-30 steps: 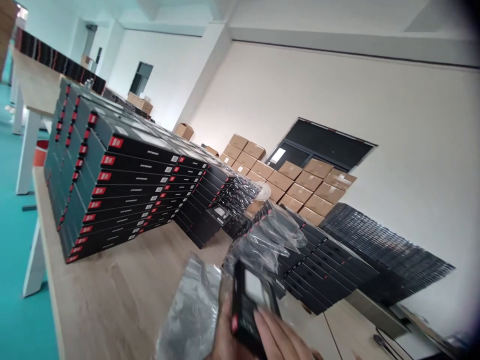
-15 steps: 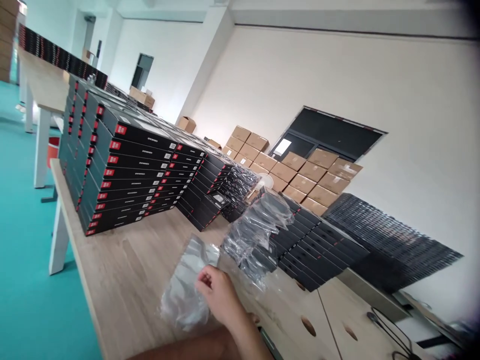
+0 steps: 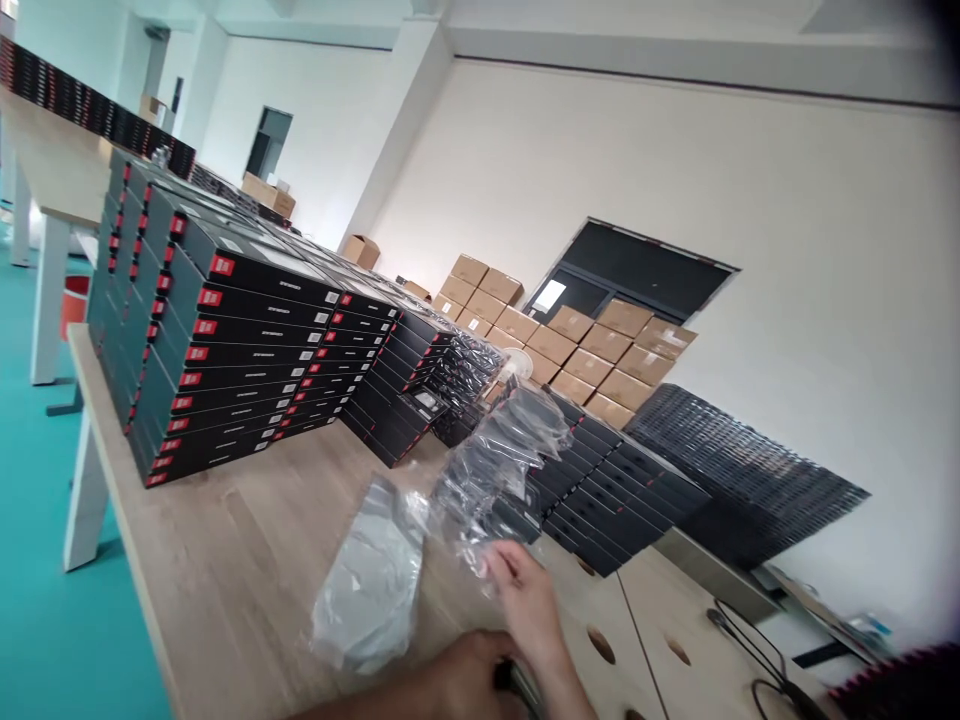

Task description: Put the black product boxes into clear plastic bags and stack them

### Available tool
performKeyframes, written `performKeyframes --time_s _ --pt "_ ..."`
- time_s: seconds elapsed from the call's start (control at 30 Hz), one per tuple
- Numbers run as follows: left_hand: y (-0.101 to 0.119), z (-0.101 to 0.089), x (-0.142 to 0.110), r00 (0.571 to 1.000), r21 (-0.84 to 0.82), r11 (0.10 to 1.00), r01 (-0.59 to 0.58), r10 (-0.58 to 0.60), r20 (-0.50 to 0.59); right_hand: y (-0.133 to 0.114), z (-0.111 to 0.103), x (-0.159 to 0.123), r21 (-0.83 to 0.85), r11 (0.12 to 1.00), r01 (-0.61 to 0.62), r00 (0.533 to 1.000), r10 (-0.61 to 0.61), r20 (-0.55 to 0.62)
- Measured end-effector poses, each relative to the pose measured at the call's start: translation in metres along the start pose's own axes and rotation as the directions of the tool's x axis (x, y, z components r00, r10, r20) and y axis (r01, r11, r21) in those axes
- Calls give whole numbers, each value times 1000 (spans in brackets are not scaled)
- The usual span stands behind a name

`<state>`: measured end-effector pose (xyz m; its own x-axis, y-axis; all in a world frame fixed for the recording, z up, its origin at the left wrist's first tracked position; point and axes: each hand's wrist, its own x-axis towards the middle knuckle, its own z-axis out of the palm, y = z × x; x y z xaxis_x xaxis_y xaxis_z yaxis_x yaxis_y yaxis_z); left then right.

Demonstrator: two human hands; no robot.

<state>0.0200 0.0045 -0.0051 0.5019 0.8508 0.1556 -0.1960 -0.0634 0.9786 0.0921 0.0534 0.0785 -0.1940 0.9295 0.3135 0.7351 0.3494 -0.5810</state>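
My right hand (image 3: 521,590) is closed, thumb and fingers pinched at the lower edge of crumpled clear plastic bags (image 3: 487,455). They lie over dark, flat pieces in front of a row of black boxes. Lower down, my left hand (image 3: 469,680) curls around a dark object (image 3: 517,685), mostly hidden by the right forearm and the frame's edge; its kind does not show. To the left of both hands, a flat pile of clear plastic bags (image 3: 371,580) lies on the wooden table (image 3: 247,560).
Stacked black boxes with red labels (image 3: 240,350) stand on the left of the table. Black boxes (image 3: 607,490) also line the right, with brown cartons (image 3: 577,345) behind. Cable holes (image 3: 600,645) and a black cable (image 3: 739,640) are at lower right.
My right hand has moved right, from above the flat bag pile to the crumpled plastic bags. My left hand has come further into view with the dark object. The view has shifted slightly.
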Motion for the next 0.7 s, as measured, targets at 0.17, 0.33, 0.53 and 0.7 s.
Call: performKeyframes --time_s 0.17,0.33,0.53,0.7 --pt "-7 5 7 996 -2 1000 -2 2 -89 65 -85 -53 -9 954 -299 867 268 -421" --pt "5 3 4 991 -31 996 79 -82 -103 88 -88 -110 -196 906 -375 757 177 -630" --pt "29 -8 -6 993 97 995 38 -26 -119 65 -58 -119 -205 976 -74 863 -40 -504" --pt "26 -10 -5 999 201 979 24 -19 -29 59 -45 -118 -125 992 30 937 -71 -343"
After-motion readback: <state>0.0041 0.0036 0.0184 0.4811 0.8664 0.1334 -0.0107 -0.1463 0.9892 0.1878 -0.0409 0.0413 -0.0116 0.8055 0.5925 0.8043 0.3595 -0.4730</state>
